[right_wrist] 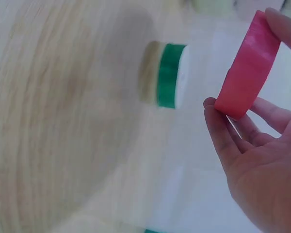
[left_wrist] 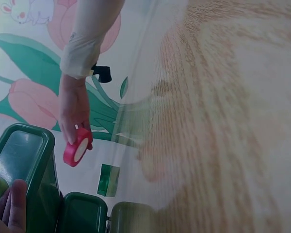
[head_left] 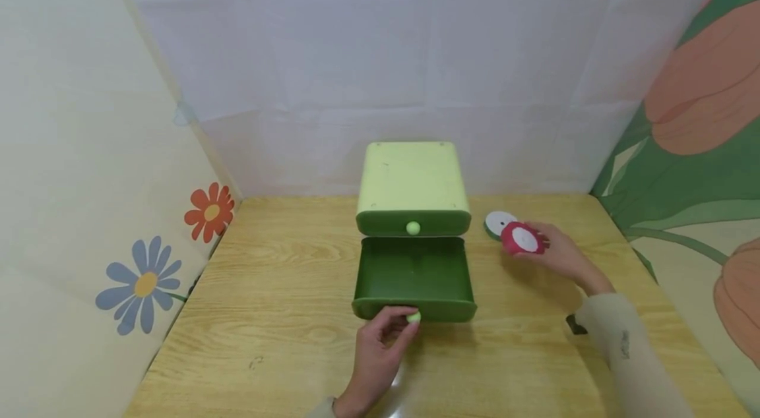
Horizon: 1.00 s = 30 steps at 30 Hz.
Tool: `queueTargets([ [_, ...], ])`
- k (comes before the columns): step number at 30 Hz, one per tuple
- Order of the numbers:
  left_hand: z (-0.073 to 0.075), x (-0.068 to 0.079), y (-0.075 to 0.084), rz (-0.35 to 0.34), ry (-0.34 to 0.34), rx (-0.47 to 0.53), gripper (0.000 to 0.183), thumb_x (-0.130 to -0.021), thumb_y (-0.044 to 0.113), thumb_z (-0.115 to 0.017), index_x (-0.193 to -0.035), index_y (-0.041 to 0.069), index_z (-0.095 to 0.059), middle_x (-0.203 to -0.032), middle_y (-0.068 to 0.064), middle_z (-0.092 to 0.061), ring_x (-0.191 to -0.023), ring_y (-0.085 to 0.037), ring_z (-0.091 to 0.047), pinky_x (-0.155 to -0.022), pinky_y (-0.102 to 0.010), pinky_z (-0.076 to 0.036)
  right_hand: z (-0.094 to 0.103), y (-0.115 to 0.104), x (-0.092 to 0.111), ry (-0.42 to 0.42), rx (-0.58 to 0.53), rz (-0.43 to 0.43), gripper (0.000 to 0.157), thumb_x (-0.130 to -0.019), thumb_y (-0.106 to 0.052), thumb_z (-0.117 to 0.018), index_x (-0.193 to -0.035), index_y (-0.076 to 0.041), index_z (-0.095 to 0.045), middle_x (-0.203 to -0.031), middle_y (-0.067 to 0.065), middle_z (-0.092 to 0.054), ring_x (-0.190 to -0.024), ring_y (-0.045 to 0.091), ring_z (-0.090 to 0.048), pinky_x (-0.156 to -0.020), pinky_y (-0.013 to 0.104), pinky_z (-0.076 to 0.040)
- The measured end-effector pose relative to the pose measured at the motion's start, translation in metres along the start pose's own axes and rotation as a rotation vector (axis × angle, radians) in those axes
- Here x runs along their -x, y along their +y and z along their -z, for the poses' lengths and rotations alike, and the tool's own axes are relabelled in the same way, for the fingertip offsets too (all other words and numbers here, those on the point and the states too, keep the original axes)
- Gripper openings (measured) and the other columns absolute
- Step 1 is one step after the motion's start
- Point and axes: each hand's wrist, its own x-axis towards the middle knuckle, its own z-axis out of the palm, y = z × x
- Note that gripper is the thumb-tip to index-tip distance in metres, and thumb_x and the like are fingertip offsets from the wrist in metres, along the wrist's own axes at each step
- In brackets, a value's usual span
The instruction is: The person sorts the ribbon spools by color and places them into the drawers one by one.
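Note:
My left hand (head_left: 379, 355) pinches the round light-green knob (head_left: 413, 317) on the lower drawer (head_left: 457, 311) of a small two-drawer box (head_left: 412, 174). That drawer is pulled out, its dark green floor showing. To the right, my right hand (head_left: 561, 253) holds a roll of red ribbon (right_wrist: 250, 65) by its edge, raised above the table, thumb on one side and fingers on the other. A roll of green ribbon (right_wrist: 169, 75) with white sides lies flat on the table, partly overlapped by the red roll in the head view.
The wood-grain table (head_left: 285, 306) carries the box near its back edge. Above the pulled-out drawer, the upper drawer (head_left: 380, 223) is closed. White cloth (head_left: 332, 62) hangs behind, and flower-printed panels (head_left: 700, 95) stand at both sides.

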Motion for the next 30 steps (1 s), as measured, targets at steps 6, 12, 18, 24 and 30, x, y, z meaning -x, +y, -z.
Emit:
queueTargets([
  [6, 0.001, 0.000, 0.001, 0.006, -0.003, -0.001, 0.014, -0.096, 0.012, -0.074, -0.111, 0.013, -0.073, -0.096, -0.018, -0.075, -0.081, -0.032, -0.074, -0.074, -0.030, -0.065, 0.004, -0.017, 0.010, 0.017, -0.044, 0.023, 0.092, -0.089, -0.052, -0.079, -0.158, -0.008, -0.037, -0.160, 0.027, -0.037, -0.140, 0.051, -0.041, -0.108, 0.070, -0.045],
  [12, 0.001, 0.000, 0.001, 0.004, -0.002, 0.002, 0.015, -0.096, 0.012, -0.074, -0.111, 0.013, -0.073, -0.095, -0.019, -0.075, -0.081, -0.030, -0.075, -0.074, -0.030, -0.065, 0.009, -0.036, 0.020, 0.024, -0.050, 0.054, 0.093, -0.089, -0.051, -0.079, -0.160, -0.010, -0.035, -0.159, 0.026, -0.038, -0.140, 0.050, -0.042, -0.109, 0.070, -0.045],
  [18, 0.000, 0.000, 0.001, 0.012, 0.007, 0.000, 0.014, -0.096, 0.011, -0.074, -0.110, 0.013, -0.074, -0.095, -0.019, -0.075, -0.081, -0.029, -0.075, -0.074, -0.030, -0.065, 0.013, -0.055, 0.034, 0.029, -0.033, 0.116, 0.089, -0.089, -0.046, -0.081, -0.159, -0.011, -0.037, -0.154, 0.021, -0.044, -0.136, 0.046, -0.047, -0.105, 0.068, -0.049],
  [24, 0.000, 0.000, 0.000, 0.009, 0.005, 0.011, 0.014, -0.096, 0.010, -0.074, -0.110, 0.012, -0.073, -0.095, -0.021, -0.075, -0.080, -0.026, -0.075, -0.074, -0.030, -0.065, 0.012, -0.074, 0.049, 0.029, -0.030, 0.186, 0.083, -0.088, -0.040, -0.084, -0.155, -0.011, -0.044, -0.150, 0.019, -0.049, -0.131, 0.044, -0.052, -0.098, 0.063, -0.056],
  [30, 0.001, 0.000, 0.000, 0.016, 0.004, 0.004, 0.014, -0.095, 0.010, -0.075, -0.109, 0.012, -0.074, -0.094, -0.019, -0.075, -0.080, -0.029, -0.075, -0.074, -0.030, -0.064, 0.009, -0.091, 0.060, 0.022, -0.009, 0.226, 0.081, -0.085, -0.040, -0.086, -0.152, -0.014, -0.048, -0.146, 0.015, -0.054, -0.128, 0.039, -0.055, -0.098, 0.060, -0.057],
])
